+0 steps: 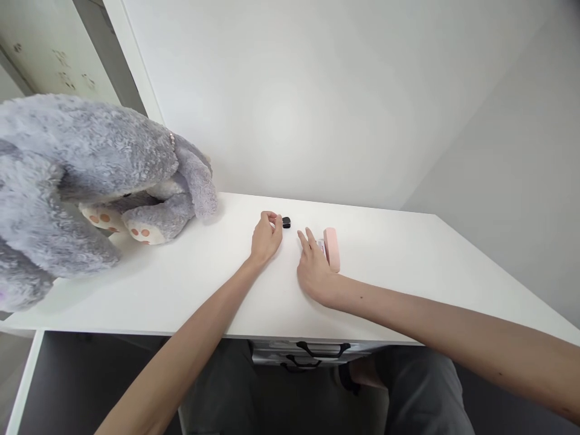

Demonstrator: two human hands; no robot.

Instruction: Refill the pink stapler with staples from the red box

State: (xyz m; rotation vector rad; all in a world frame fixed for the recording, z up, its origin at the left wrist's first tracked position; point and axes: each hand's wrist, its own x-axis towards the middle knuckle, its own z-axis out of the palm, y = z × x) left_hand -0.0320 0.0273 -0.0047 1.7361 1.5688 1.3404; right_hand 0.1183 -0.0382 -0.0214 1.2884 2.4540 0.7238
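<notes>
My left hand [266, 238] rests low over the white desktop, its thumb and fingers pinched together at the left end of a small black object [286, 222] with a shiny rim. What kind of object it is I cannot make out. To its right, my right hand [313, 266] lies with its fingers stretched out and slightly apart. Beside that hand is a long, rounded pink case [332, 249]. Between the case and my fingers a small white printed piece [321, 246] shows, partly hidden by the hand.
Large grey plush toys [113, 157] take up the left side of the white desk [389, 254]. A pale wall [290, 109] rises behind the desk. Below the front edge are drawers with black handles [324, 349], between my legs.
</notes>
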